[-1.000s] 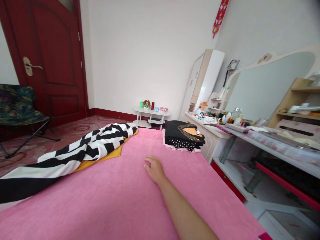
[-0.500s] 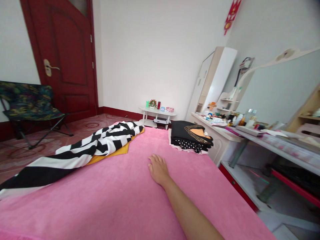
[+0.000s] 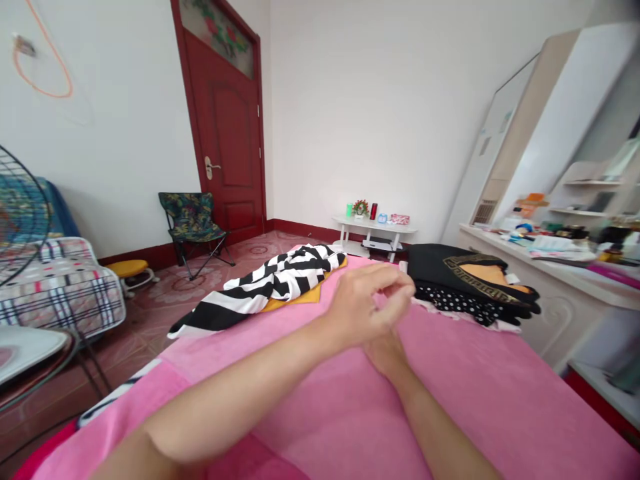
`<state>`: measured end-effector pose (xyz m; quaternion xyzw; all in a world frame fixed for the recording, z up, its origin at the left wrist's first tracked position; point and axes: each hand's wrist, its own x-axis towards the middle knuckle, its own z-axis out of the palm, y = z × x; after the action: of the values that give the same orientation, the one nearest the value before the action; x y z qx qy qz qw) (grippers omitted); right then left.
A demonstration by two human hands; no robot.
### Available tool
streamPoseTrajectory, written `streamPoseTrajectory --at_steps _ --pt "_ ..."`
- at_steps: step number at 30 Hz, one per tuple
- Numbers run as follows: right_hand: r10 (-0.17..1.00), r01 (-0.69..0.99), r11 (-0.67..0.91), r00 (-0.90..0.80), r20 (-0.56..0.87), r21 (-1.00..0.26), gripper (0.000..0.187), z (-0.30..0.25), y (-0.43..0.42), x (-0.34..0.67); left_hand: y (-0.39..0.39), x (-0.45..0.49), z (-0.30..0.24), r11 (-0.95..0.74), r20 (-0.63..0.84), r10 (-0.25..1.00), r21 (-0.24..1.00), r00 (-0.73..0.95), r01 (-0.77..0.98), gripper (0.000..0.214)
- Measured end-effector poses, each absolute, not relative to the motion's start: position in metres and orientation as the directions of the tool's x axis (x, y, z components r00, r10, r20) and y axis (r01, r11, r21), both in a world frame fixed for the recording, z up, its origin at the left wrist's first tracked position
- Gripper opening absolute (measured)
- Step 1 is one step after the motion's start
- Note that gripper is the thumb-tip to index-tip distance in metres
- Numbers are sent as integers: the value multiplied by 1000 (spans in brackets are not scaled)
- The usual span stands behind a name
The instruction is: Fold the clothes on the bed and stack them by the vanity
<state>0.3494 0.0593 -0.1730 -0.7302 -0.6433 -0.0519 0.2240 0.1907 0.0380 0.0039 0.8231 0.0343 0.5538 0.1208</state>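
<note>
My left hand [image 3: 373, 300] is in the air over the middle of the bed, its fingers loosely bent, a gap between thumb and forefinger, nothing visible in it. Behind and below it is my right hand [image 3: 386, 352], low over the pink bed cover [image 3: 465, 380]; its fingers are hidden by the left hand. To the left lies a crumpled black-and-white striped garment [image 3: 280, 277] on a yellow cloth [image 3: 300, 299]. Right of my hands sits a stack of folded clothes, a black top with a gold-patterned neckline [image 3: 430, 263] above a dotted black garment [image 3: 450, 300].
A dressing table [image 3: 590, 273] crowded with small items stands at the right. Beyond the bed is a low white table [image 3: 400, 228]. A folding chair [image 3: 195, 220], a yellow stool [image 3: 127, 268] and a fan [image 3: 20, 213] are on the left, near the red door [image 3: 225, 133].
The view has swung left, bringing the fan and stool in. My left arm has come into view and crosses in front of my right hand, whose fingers showed spread on the cover before.
</note>
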Motion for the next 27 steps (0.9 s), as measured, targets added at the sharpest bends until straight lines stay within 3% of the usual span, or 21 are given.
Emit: streamPoseTrajectory --at_steps 2,4,6,8,9,12,17,27 --pt "934 974 -56 129 333 -221 46 -173 60 350 88 183 -10 -962 801 269 196 536 189 17" --pt "943 980 -54 114 314 -192 47 -173 61 350 146 157 -26 -844 638 477 142 604 517 31" --pt "945 983 -65 116 306 -172 47 -172 62 350 199 118 -43 -538 482 779 183 402 823 51" --pt "943 982 -77 127 309 -170 46 -172 61 349 236 76 -61 -332 386 896 250 221 910 72" --pt "941 982 -81 132 310 -173 46 -171 60 348 249 57 -72 -162 237 967 308 89 937 80" --pt "941 977 -89 146 305 -192 45 -168 57 345 269 21 -107 -12 110 994 356 -29 934 89" --pt "946 975 -90 148 290 -204 45 -165 54 343 276 15 -138 -25 205 977 368 -55 930 75" --pt "922 965 -67 157 353 -255 40 -164 53 343 274 24 -125 -75 225 974 282 10 956 41"
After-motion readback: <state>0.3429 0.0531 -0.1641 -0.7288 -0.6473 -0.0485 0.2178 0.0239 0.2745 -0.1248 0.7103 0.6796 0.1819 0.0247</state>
